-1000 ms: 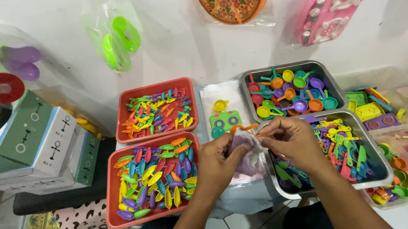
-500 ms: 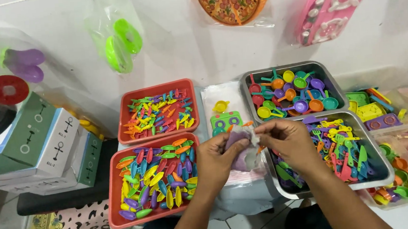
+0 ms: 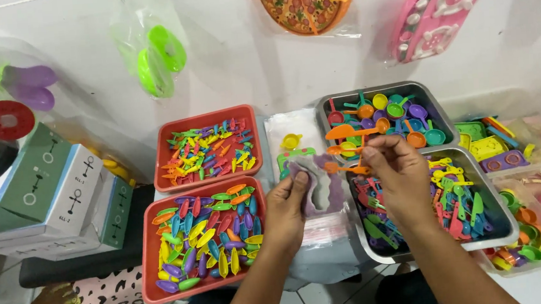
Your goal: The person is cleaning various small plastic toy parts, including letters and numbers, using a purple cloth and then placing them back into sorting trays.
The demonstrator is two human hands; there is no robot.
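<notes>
Between trays: left hand [image 3: 285,205] pinches clear bag [image 3: 319,190]; right hand [image 3: 399,178] grips orange utensils [image 3: 345,148].

Glossy plastic utensils [image 3: 347,131]; shiny metal tray [image 3: 500,218]; matt red plastic tray [image 3: 148,268].

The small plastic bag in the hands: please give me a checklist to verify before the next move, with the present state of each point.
1. Left hand grips the small plastic bag by its edge: ok.
2. Bag mouth open: cannot tell.
3. Right hand holds the orange toy utensils: ok, pinched in the fingers.
4. Utensils inside the bag: not ok, they stick out above it.
5. Purple piece in the bag: ok, seen through the plastic.
6. Metal tray of mixed cutlery close to the right hand: ok.
</notes>
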